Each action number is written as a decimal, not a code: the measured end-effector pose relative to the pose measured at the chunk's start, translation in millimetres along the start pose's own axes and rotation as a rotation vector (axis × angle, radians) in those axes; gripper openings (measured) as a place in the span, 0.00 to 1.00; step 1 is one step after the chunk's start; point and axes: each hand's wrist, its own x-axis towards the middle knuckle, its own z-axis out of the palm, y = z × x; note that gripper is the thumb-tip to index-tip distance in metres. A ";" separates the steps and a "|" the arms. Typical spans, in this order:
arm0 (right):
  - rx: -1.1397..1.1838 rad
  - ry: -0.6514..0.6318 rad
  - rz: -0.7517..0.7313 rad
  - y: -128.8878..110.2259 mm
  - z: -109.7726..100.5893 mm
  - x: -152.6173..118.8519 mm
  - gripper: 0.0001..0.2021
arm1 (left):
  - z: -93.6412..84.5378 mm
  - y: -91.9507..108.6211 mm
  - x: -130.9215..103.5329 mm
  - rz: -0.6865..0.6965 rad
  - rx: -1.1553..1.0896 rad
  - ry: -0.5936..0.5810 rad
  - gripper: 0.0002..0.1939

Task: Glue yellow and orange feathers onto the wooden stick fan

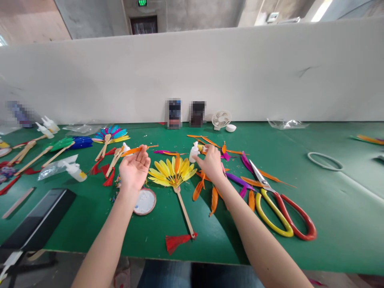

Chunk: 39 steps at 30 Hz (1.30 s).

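Between the fingers of my left hand (pixel 135 168) is an orange feather (pixel 131 152), its thin tip pointing right. My right hand (pixel 210 161) reaches to a small white glue bottle (pixel 194 152) with a yellow label; its fingers are bent around the bottle's right side, and the fingertips are partly hidden. Between my hands a yellow feather fan (pixel 172 172) lies flat, with one orange feather on its middle, a wooden handle (pixel 185 212) and a red tassel (pixel 177 243). A round dish (pixel 145 201) of white stuff sits beside my left wrist.
Loose orange and purple feathers (pixel 214 200) and large scissors (pixel 270 192) lie at the right, near a pale ring (pixel 325 161). Finished-looking fans (pixel 107 138), glue bottles (pixel 75 172) and a black box (pixel 39 218) are at the left. A small fan (pixel 221 119) stands behind.
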 end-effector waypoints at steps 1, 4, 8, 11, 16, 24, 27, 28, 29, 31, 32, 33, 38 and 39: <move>-0.007 0.047 -0.011 -3.9 -5.5 -1.3 0.16 | -0.3 -0.6 0.5 -0.003 0.025 -0.005 0.13; 0.040 0.109 -0.067 -24.9 -19.8 -13.5 0.09 | -2.0 -3.8 3.1 0.013 0.111 0.006 0.11; -0.084 -0.419 -0.047 -60.2 -25.1 -48.1 0.10 | -5.4 -8.4 6.3 0.123 0.207 0.026 0.03; -0.343 -0.736 -0.086 -78.7 -23.4 -72.3 0.15 | -6.5 -9.7 5.5 0.256 0.287 0.015 0.07; -0.359 -0.792 -0.173 -87.9 -20.1 -85.3 0.11 | -4.2 -7.6 0.6 0.396 0.439 -0.001 0.15; 0.040 -0.539 -0.049 -74.3 -9.7 -77.1 0.15 | 6.2 20.2 -11.0 0.671 0.372 0.015 0.13; 0.340 -0.373 -0.014 -71.6 -8.4 -76.0 0.14 | 8.5 21.4 -24.4 0.662 0.501 -0.034 0.11; 0.434 -0.328 0.008 -71.9 -8.8 -75.5 0.14 | 8.2 19.7 -29.7 0.627 0.552 -0.055 0.11; 0.518 -0.287 0.037 -72.7 -9.8 -74.7 0.13 | 7.4 17.6 -35.3 0.585 0.592 -0.074 0.11; 0.653 -0.227 0.103 -74.6 -12.5 -71.9 0.09 | 4.3 14.4 -46.4 0.477 0.623 -0.089 0.12; 0.715 -0.219 0.136 -75.3 -14.0 -70.1 0.07 | 2.3 14.2 -51.7 0.408 0.635 -0.124 0.12; 0.778 -0.227 0.167 -75.8 -15.5 -68.1 0.06 | 0.1 14.9 -56.7 0.332 0.666 -0.177 0.12; 1.108 -0.328 0.354 -75.6 -21.2 -61.2 0.10 | -7.0 26.2 -71.8 -0.020 0.864 -0.481 0.11; 1.151 -0.344 0.393 -75.8 -22.2 -60.8 0.11 | -6.2 27.5 -71.7 -0.022 0.865 -0.487 0.10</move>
